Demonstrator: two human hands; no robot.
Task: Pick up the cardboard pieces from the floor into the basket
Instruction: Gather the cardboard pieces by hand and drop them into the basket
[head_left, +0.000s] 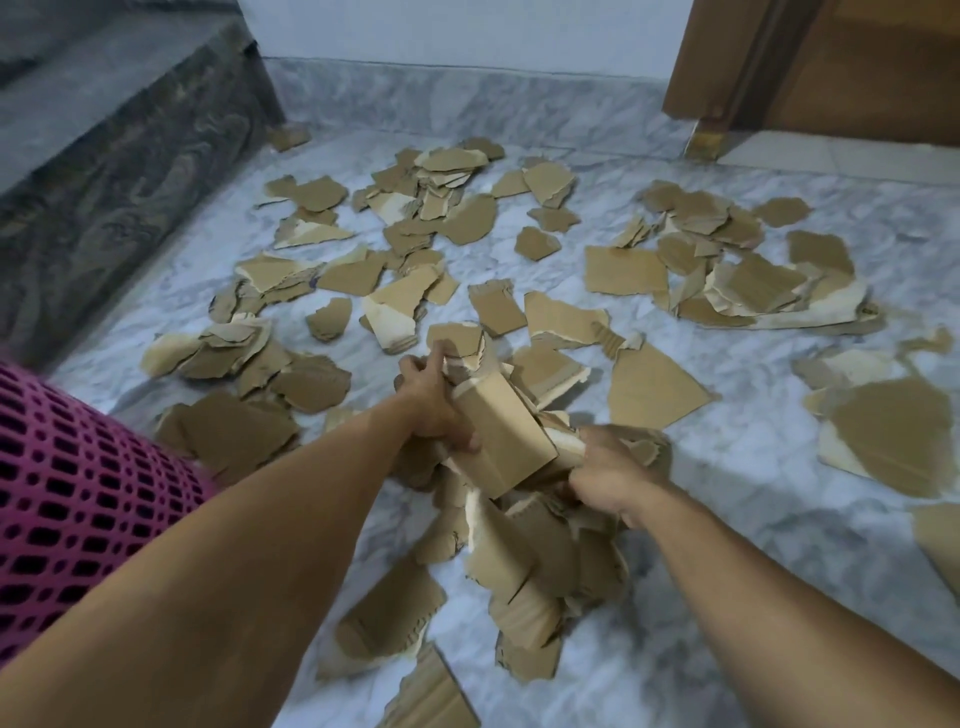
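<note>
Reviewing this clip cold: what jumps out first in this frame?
Torn cardboard pieces litter the marble floor from near the far wall to the bottom edge. At centre, the left hand and right hand together grip a bundle of cardboard above a heap of scraps. A pink mesh basket shows at the left edge, beside a dark stone step.

Both arms outstretched, left hand (434, 410) and right hand (608, 475) curled, gripping
</note>
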